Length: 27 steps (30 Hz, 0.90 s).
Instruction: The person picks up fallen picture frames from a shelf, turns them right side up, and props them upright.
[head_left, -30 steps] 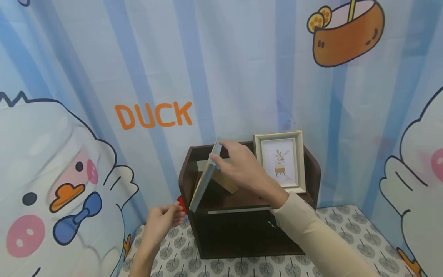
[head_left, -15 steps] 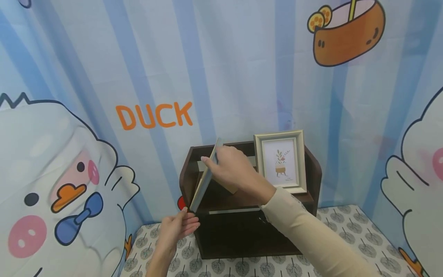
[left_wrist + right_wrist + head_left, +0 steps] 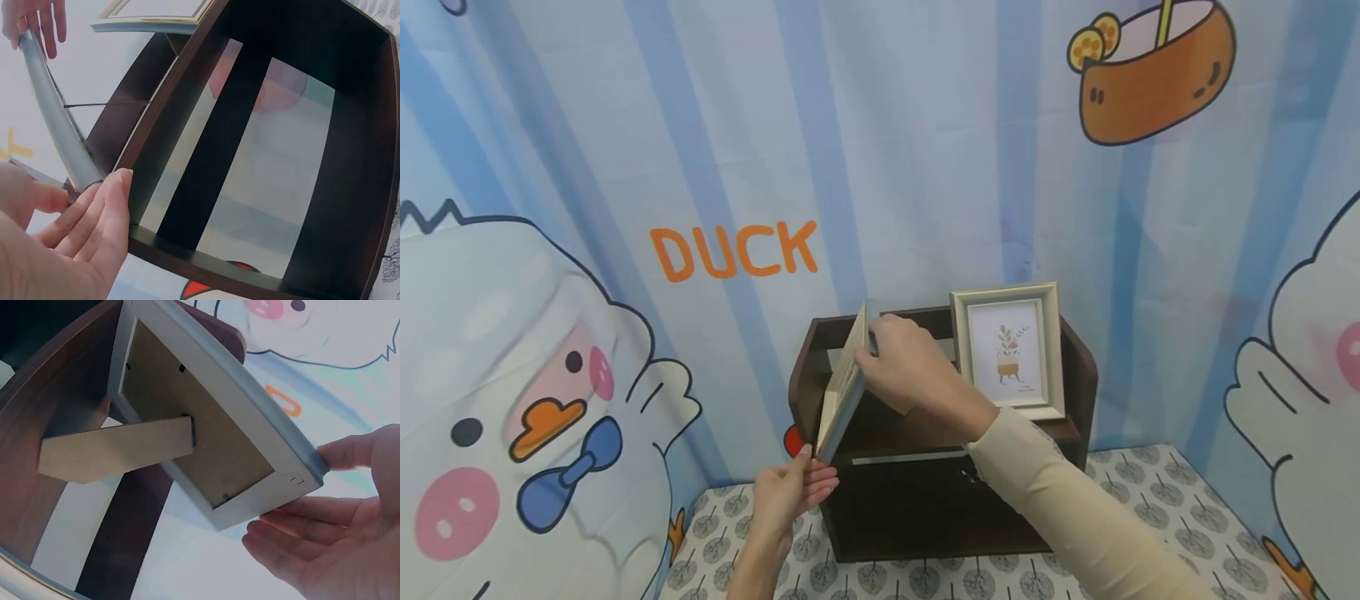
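A picture frame (image 3: 844,387) with a pale rim stands at a slant over the left end of a dark wooden shelf unit (image 3: 940,508), turned nearly edge-on. My right hand (image 3: 917,367) grips its upper part, thumb on the edge and fingers at the corner in the right wrist view. There the brown back (image 3: 206,431) shows, with its stand leg (image 3: 119,450) folded out. At the frame's lower near corner my left hand (image 3: 793,492) pinches it between thumb and fingers, beside the unit's side panel. Its fingers (image 3: 103,228) show close by the panel in the left wrist view.
A second picture frame (image 3: 1007,350), holding a potted-plant print, stands upright on the right of the shelf. The unit sits on a tree-patterned cloth (image 3: 730,525). Behind hangs a blue-striped curtain (image 3: 917,167) with cartoon ducks.
My left hand has come right and down from beside the unit to the frame's lower corner. The held frame has turned so more of its front faces left. My right hand has shifted its hold.
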Motion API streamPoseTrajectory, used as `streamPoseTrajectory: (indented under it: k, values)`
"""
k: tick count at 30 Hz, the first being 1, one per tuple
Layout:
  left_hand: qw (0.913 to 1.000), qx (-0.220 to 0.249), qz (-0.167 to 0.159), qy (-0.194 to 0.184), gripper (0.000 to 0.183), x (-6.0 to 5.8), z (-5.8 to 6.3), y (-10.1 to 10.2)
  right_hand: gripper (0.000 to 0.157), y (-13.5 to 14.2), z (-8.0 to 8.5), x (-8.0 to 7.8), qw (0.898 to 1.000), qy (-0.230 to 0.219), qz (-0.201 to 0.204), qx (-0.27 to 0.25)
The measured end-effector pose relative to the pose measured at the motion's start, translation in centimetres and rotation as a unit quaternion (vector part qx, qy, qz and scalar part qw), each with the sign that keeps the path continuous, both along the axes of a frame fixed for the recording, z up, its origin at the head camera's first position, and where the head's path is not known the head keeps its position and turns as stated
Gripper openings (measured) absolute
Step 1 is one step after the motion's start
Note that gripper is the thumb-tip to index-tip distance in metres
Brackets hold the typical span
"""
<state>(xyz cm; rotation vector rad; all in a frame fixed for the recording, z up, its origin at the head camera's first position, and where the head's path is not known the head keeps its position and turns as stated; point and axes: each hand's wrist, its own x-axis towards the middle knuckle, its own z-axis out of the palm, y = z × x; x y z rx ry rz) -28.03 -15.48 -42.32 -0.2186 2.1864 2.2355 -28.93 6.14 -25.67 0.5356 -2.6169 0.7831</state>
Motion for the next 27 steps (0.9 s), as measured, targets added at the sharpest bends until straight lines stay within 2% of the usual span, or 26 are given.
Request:
streamPoseTrajectory:
  k: [3, 9, 13, 21, 27]
  values:
    - [0.9999, -0.005, -0.011, -0.004, 0.054, 0.1, -0.2, 0.4, 0.021, 0.5, 0.1, -0.6, 1.0, -0.003, 0.001, -0.006]
    - [0.9993, -0.017, -0.032, 0.005, 0.054, 0.2, -0.3, 1.6, 0.032, 1.4, 0.2, -1.4, 1.0, -0.01, -0.01, -0.016]
    - [0.9988, -0.013, -0.048, 0.007, 0.052, 0.2, -0.4, 2.7, 0.023, 2.0, 0.1, -2.0, 1.0, -0.013, -0.011, -0.024]
    - [0.9957, -0.002, -0.092, 0.006, 0.047, 0.8, -0.4, 5.1, 0.035, 3.1, 0.1, -3.3, 1.0, 0.022, -0.009, -0.01]
    - [0.9931, -0.004, -0.116, 0.012, 0.047, 1.2, -0.4, 6.8, 0.03, 3.8, 0.2, -3.8, 1.0, 0.029, -0.007, 0.007]
